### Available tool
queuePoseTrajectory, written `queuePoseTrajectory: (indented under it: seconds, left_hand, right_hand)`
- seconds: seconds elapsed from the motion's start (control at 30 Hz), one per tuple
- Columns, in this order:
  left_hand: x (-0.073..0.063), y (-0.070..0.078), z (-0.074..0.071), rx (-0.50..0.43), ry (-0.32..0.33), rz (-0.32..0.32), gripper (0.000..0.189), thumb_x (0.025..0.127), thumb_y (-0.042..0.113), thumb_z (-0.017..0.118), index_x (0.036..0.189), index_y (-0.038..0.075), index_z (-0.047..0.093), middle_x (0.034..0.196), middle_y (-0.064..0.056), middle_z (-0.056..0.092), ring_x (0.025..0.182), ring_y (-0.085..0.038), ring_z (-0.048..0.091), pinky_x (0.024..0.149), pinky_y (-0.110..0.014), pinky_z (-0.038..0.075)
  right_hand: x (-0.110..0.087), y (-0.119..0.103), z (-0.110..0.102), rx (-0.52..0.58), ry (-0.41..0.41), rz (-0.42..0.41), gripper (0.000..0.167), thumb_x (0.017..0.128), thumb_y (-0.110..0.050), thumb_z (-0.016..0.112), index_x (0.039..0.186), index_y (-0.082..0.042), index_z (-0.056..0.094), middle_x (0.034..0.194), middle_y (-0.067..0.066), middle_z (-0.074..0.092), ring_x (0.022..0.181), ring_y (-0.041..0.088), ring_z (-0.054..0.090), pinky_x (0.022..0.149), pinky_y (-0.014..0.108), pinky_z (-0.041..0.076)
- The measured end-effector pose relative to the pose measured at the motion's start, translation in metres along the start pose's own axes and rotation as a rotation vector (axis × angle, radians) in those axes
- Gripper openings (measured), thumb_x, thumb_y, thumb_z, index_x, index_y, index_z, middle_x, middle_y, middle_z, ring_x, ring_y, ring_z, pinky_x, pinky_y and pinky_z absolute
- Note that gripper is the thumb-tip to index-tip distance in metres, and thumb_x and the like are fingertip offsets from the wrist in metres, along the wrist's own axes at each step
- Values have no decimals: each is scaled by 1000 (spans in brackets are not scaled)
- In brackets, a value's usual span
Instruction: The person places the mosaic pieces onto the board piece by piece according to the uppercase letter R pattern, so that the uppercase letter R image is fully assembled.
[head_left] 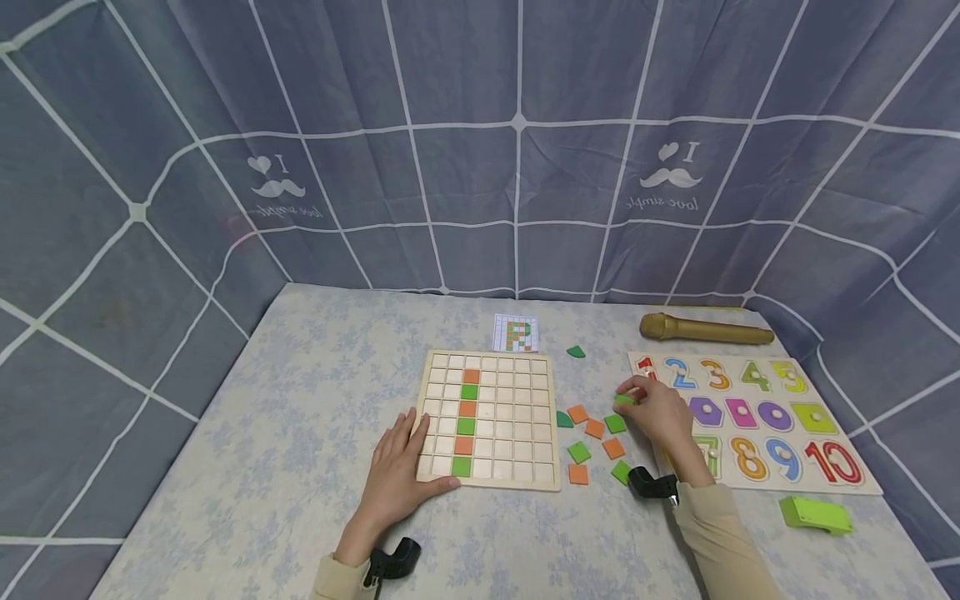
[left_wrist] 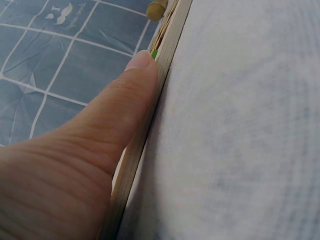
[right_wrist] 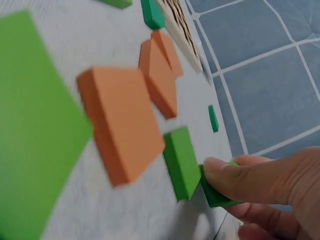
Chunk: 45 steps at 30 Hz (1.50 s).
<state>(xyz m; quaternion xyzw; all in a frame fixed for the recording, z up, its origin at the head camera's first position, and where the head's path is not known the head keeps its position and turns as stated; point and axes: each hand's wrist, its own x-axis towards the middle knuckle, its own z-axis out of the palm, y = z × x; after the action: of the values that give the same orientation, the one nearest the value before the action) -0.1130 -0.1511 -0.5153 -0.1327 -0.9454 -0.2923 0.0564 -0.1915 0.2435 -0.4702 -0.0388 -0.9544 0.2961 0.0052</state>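
Note:
A wooden grid board (head_left: 517,425) lies on the table with one column of alternating orange and green square tiles (head_left: 466,426). My left hand (head_left: 401,467) rests on its lower left corner, fingers spread along the left edge; in the left wrist view the thumb (left_wrist: 115,105) lies along the board's side. To the right of the board my right hand (head_left: 660,412) pinches a green square tile (right_wrist: 215,192) between thumb and fingers. Loose orange tiles (right_wrist: 125,125) and green tiles (right_wrist: 182,162) lie scattered beside that hand, between the board and the number puzzle.
A pattern card (head_left: 516,333) lies behind the board, with a dark green rounded piece (head_left: 575,352) to its right. The number puzzle board (head_left: 757,417) sits under and right of my right forearm. A brown microphone-shaped object (head_left: 705,329) and a lime green block (head_left: 816,515) lie near it.

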Motion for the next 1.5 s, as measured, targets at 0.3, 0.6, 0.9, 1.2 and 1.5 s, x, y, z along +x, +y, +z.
queuePoseTrajectory:
  seconds: [0.3, 0.6, 0.9, 1.2, 1.5]
  left_hand:
    - [-1, 1, -2, -12, -4, -1, 104, 72, 57, 75, 147, -1, 32, 151, -23, 23, 140, -39, 14, 108, -55, 15]
    - [-1, 0, 0, -6, -4, 3, 104, 72, 58, 74, 147, 0, 32, 151, -23, 22, 140, -38, 14, 108, -55, 16]
    - [-1, 1, 0, -10, 4, 4, 104, 72, 59, 74, 147, 0, 33, 151, -23, 24, 139, -39, 15, 107, -56, 17]
    - [-2, 1, -1, -4, 0, -8, 104, 72, 60, 73, 147, 1, 32, 151, -23, 23, 140, -38, 15, 108, -56, 17]
    - [-1, 2, -2, -8, -6, -15, 104, 72, 60, 73, 147, 1, 32, 151, -23, 23, 140, -39, 15, 108, -56, 17]
  right_hand:
    - [5, -26, 19, 119, 71, -99, 18, 79, -21, 78, 89, -8, 70, 79, 4, 66, 59, 17, 53, 49, 31, 38]
    - [22, -74, 56, 276, -7, -210, 19, 77, -25, 81, 80, -11, 69, 71, -3, 62, 53, 15, 50, 47, 30, 38]
    - [31, -110, 86, 258, -67, -270, 13, 80, -25, 78, 86, -13, 74, 71, -6, 62, 58, 11, 54, 50, 29, 43]
    - [43, -129, 98, 216, -103, -365, 9, 85, -23, 74, 87, -15, 71, 69, -9, 60, 56, 10, 53, 49, 28, 42]
    - [45, -136, 101, 123, -124, -337, 10, 85, -25, 74, 90, -17, 74, 73, -7, 62, 61, 9, 55, 50, 28, 44]
